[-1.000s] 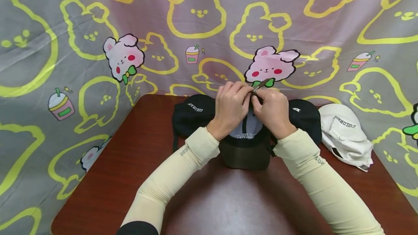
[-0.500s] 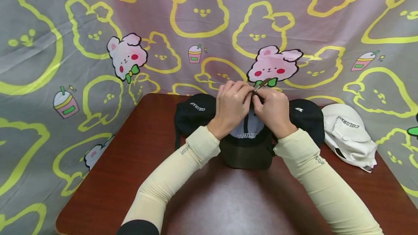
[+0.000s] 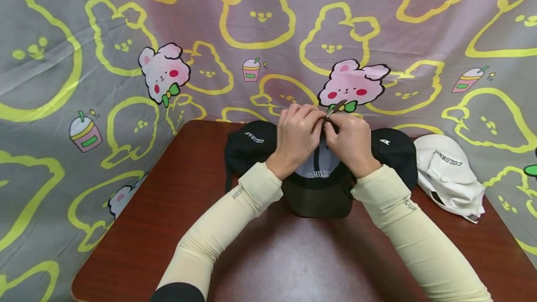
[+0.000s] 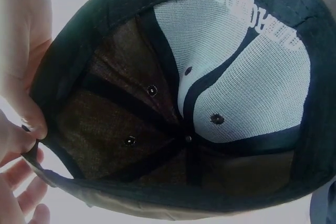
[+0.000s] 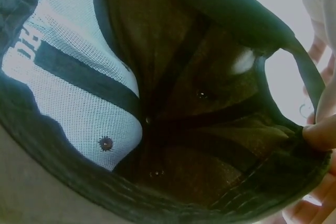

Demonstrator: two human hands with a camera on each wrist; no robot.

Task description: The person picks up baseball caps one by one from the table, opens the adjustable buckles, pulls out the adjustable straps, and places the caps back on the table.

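A dark brown baseball cap lies with its hollow side up and its brim toward me in the head view. At its back edge, my left hand pinches the adjusting strap, whose loose end sticks up between the hands. My right hand grips the same strap from the other side, thumb close to the left fingers. Both wrist views look into the cap's interior, with white mesh behind the front lettering and dark seam tape. The strap opening shows in the right wrist view. My hands hide the buckle area.
One black cap stands left of my hands and another black cap to the right. Beyond that one, a white cap lies near the table's right edge. The red-brown table meets a patterned cloth backdrop.
The head view has shifted slightly, so the backdrop and side caps appear a little farther right. Both hands keep their hold at the strap, and its loose end has tipped slightly.
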